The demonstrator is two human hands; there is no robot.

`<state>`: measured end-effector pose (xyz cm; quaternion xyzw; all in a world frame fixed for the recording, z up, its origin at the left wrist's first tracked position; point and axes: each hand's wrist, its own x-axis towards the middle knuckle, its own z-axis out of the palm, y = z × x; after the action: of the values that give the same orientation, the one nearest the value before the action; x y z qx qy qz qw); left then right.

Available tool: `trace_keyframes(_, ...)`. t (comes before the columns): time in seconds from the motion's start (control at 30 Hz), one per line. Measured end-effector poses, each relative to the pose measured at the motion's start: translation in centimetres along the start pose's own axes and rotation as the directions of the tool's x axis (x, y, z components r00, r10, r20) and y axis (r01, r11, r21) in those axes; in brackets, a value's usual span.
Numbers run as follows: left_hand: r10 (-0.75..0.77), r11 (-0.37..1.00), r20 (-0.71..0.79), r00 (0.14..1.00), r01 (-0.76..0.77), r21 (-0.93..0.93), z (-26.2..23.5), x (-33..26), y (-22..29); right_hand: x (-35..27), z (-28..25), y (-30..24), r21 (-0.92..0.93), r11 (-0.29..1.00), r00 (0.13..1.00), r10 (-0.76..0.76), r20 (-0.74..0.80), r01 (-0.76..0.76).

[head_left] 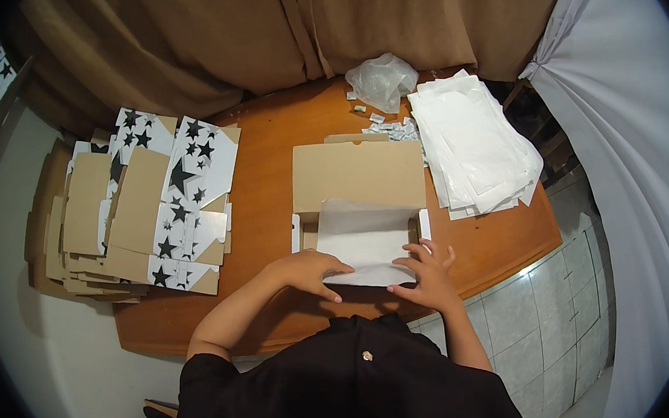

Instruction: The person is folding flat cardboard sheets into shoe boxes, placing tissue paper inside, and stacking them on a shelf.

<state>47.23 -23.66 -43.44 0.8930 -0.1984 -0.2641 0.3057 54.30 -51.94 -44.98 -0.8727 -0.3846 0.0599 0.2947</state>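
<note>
In front of me stands an open cardboard box (309, 243), brown inside, its lid (357, 173) raised at the far side. A sheet of white paper (366, 232) lies in it, reaching up to the lid and over the near edge. My left hand (309, 272) grips the paper's near edge at the left, thumb below and fingers on top. At the near right corner, my right hand (429, 277) takes the same edge between thumb and curved fingers, its other fingers spread above the box's side.
On the left of the wooden table (262, 171) lies a pile of flattened star-printed boxes (180, 195). A stack of white paper sheets (475, 146) sits at the far right. Beside it are several small sachets (397, 128) and a clear plastic bag (383, 82). Brown curtains hang behind.
</note>
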Motion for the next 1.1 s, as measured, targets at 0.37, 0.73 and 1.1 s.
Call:
trace_keyframes(0.37,0.046,0.998,-0.005,0.999,-0.046,0.041,0.2,0.8,0.2,7.8,0.1,0.8,0.473,0.831,0.79,-0.069,0.609,-0.292)
trace_keyframes(0.73,-0.042,0.998,-0.065,0.997,0.039,-0.045,1.2,0.4,-0.1,13.3,5.9,0.0,0.245,0.953,0.487,-0.132,0.863,-0.176)
trace_keyframes(1.1,-0.093,0.995,-0.142,0.986,0.095,0.012,1.9,0.6,-0.1,17.3,10.3,-0.5,0.35,0.935,0.533,-0.27,0.802,-0.053)
